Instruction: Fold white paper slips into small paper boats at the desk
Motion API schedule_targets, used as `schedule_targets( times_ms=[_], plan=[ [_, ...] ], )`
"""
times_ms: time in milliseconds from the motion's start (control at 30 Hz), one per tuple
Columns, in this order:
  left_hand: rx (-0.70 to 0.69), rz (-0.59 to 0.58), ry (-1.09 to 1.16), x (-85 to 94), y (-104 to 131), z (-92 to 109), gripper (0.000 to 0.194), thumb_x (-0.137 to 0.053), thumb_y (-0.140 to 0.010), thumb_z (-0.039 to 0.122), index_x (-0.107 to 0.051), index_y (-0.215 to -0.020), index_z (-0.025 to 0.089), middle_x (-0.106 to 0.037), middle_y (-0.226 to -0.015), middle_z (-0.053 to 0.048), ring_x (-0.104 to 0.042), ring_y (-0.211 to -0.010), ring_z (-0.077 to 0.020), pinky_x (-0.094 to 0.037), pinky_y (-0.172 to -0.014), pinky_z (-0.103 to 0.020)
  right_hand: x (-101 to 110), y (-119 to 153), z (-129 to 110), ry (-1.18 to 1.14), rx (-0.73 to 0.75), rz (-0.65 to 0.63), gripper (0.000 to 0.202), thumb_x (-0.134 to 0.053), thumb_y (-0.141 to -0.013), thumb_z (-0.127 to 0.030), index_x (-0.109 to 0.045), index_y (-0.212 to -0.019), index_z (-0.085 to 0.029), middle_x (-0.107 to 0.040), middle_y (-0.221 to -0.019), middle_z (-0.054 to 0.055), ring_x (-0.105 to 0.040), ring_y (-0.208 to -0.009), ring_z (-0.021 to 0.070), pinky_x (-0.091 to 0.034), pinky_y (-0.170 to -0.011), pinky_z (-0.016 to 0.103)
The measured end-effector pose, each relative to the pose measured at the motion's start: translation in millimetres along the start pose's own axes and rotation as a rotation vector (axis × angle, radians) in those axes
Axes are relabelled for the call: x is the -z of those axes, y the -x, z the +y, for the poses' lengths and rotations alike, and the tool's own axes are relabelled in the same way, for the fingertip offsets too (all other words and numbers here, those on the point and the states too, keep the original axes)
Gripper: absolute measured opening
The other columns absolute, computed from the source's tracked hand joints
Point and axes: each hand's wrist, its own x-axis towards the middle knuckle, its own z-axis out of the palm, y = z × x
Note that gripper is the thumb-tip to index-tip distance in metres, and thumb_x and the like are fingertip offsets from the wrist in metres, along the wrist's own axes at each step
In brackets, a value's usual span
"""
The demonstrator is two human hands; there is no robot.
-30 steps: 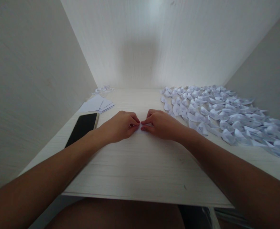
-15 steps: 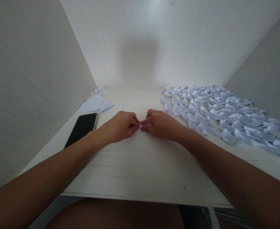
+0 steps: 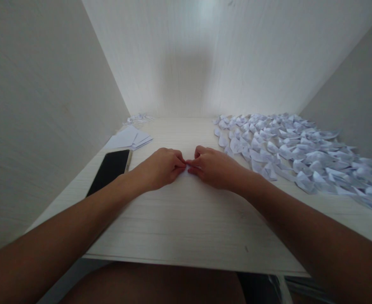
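Observation:
My left hand and my right hand meet fingertip to fingertip over the middle of the table. Between them is a small piece of white paper, mostly covered by the fingers. The left thumb and forefinger are pinched on its left side. On the other side, the right thumb and forefinger close on the paper's edge. Its folded shape is too hidden to make out. Beyond my right wrist lie many folded white paper pieces, spread in overlapping rows.
A black phone lies flat beside my left forearm. Behind it is a small stack of white paper sheets, with white paper scraps in the back left corner. Pale walls enclose the white table at the left, back and right.
Both hands stay in nearly the same place, with the fingertips still on the paper. The right fingers have shifted very slightly; the view has moved a touch.

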Motion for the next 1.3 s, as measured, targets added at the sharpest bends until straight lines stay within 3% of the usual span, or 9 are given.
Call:
schedule_targets(
  times_ms=[300, 467, 700, 867, 1000, 1133, 1300],
  plan=[
    [0.062, -0.114, -0.125, 11.2, 2.8, 18.1, 0.03, -0.053, -0.101, 0.022, -0.083, -0.097, 0.018, -0.079, -0.104, -0.012, -0.073, -0.095, -0.0259, -0.054, -0.086, -0.038, 3.3, 4.4, -7.9, 0.135, 0.033, 0.015, 0.039, -0.042, -0.108, -0.031, -0.078, -0.12, -0.019, -0.067, -0.11, 0.018, -0.066, -0.091, 0.0273, -0.046, -0.071, 0.037],
    [0.102, -0.139, -0.214, 9.8, 12.6, 29.4, 0.028, -0.058, -0.1, 0.035, -0.078, -0.102, 0.016, -0.077, -0.09, -0.012, -0.072, -0.086, -0.0258, -0.053, -0.083, -0.036, 4.5, 5.0, -10.6, 0.196, 0.052, 0.006, 0.036, -0.044, -0.107, -0.029, -0.078, -0.116, -0.019, -0.068, -0.11, 0.019, -0.067, -0.093, 0.0297, -0.046, -0.071, 0.038],
    [0.106, -0.179, -0.242, 19.8, 24.1, 38.5, 0.033, -0.063, -0.095, 0.044, -0.077, -0.083, 0.017, -0.072, -0.074, -0.012, -0.069, -0.073, -0.0269, -0.051, -0.081, -0.04, 7.3, 6.7, -12.7, 0.223, 0.036, -0.007, 0.035, -0.045, -0.107, -0.031, -0.076, -0.117, -0.019, -0.069, -0.111, 0.019, -0.067, -0.097, 0.0311, -0.046, -0.071, 0.038],
    [0.218, -0.17, -0.236, 36.7, 11.3, 22.5, 0.034, -0.059, -0.093, 0.033, -0.075, -0.066, 0.02, -0.065, -0.056, -0.005, -0.054, -0.05, -0.0167, -0.036, -0.057, -0.031, 7.6, 6.5, -11.3, 0.213, 0.047, -0.017, 0.037, -0.043, -0.108, -0.032, -0.076, -0.117, -0.019, -0.068, -0.11, 0.018, -0.066, -0.095, 0.0297, -0.045, -0.072, 0.037],
    [0.296, -0.04, -0.176, 35.0, 1.7, 2.3, 0.024, -0.064, -0.089, 0.029, -0.077, -0.072, 0.02, -0.068, -0.06, -0.003, -0.053, -0.053, -0.015, -0.033, -0.057, -0.029, 7.3, 6.2, -9.9, 0.206, 0.056, -0.022, 0.039, -0.042, -0.108, -0.032, -0.077, -0.118, -0.018, -0.068, -0.112, 0.019, -0.066, -0.094, 0.0297, -0.046, -0.073, 0.038],
    [0.224, -0.012, 0.012, 22.2, -0.5, -7.1, 0.021, -0.063, -0.093, 0.026, -0.083, -0.097, 0.02, -0.076, -0.075, -0.003, -0.061, -0.061, -0.0139, -0.041, -0.062, -0.026, 6.4, 6.0, -7.8, 0.155, 0.048, -0.013, 0.037, -0.045, -0.107, -0.033, -0.077, -0.122, -0.02, -0.067, -0.114, 0.019, -0.066, -0.094, 0.0293, -0.048, -0.075, 0.039],
    [0.077, -0.028, 0.067, 8.1, -1.3, -11.2, 0.021, -0.066, -0.096, 0.028, -0.084, -0.105, 0.025, -0.073, -0.079, -0.003, -0.06, -0.062, -0.0122, -0.039, -0.062, -0.025, 4.7, 3.5, -3.5, 0.025, 0.012, -0.004, 0.034, -0.051, -0.105, -0.034, -0.078, -0.123, -0.021, -0.068, -0.115, 0.016, -0.067, -0.098, 0.0266, -0.05, -0.082, 0.036]
  ],
)
